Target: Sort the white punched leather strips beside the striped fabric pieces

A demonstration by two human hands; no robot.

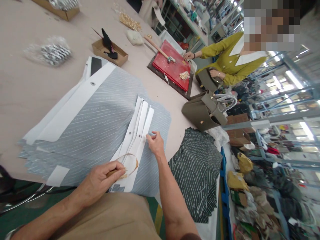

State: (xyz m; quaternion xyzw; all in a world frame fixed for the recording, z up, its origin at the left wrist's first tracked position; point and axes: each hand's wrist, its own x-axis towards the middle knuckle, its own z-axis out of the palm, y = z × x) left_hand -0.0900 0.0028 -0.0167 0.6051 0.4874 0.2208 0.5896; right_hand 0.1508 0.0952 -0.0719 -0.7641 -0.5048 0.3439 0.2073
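Note:
My left hand (pixel 101 178) is closed on a roll of tape (pixel 126 165) whose tan loop rests on the near end of several white strips (pixel 137 128). Those strips have snap studs and lie fanned on a stack of grey patterned sheets (pixel 100 123). My right hand (pixel 156 143) pinches the edge of the outermost white strip, fingers pressed together against the grey sheet. A wide white band with a snap (pixel 75 103) lies across the left of the stack.
A red pad (pixel 172 68) with a hammer (pixel 160 50) sits further back, where a person in a yellow top (pixel 228 60) works. An olive handbag (pixel 203 111) stands at the table edge. Dark patterned pieces (pixel 197 173) hang at right. A cardboard tray (pixel 110 51) and bagged hardware (pixel 52 53) lie behind.

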